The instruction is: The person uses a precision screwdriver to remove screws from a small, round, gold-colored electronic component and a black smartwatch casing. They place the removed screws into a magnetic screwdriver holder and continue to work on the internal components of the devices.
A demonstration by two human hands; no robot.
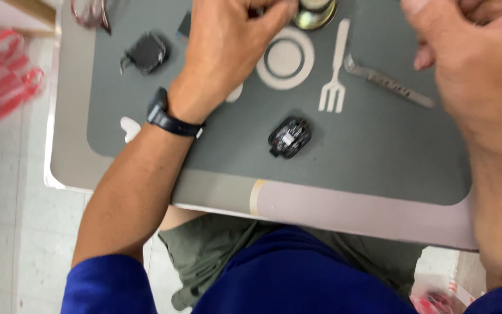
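Head view: grey placemat (379,157) with printed white plate and fork outlines, on a pale table (344,212) over tiled floor. Left hand (228,46) at 12 o'clock, fingers curled onto a shiny metal round part (315,14). Right hand (466,64) at 2 o'clock, fingers loosely curled; grip unclear. Flat metal wrench (387,81) lies between them; black module (290,137) sits centre.

Single head-worn view, steeply downward, close above the grey mat (379,157) and lap
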